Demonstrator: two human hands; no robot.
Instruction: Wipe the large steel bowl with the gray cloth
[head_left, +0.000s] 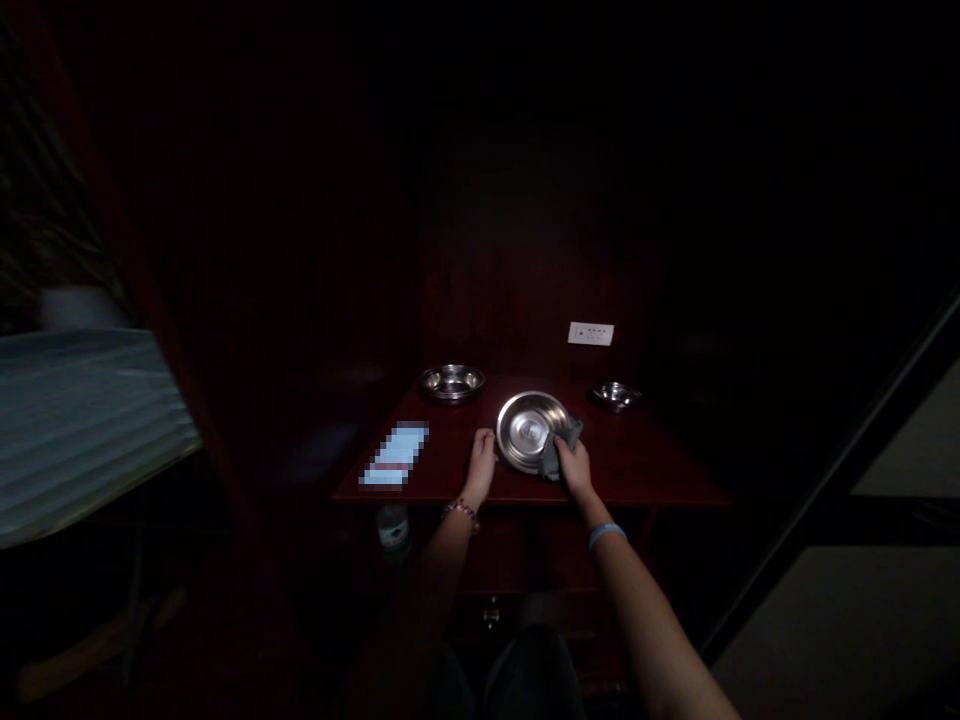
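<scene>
We have the shiny metal bowl tilted toward us at the red desktop, left hand gripping its rim, right hand clutching a grey cloth against it. Probably light, stiff, kinda slippery; we'd hold the rim.

Both hands (partly curled) extend forward, forearms converging.

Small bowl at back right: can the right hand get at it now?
Probably not to grasp: the right hand holds a gray cloth against the middle bowl, though the way to the small bowl looks free.
</scene>
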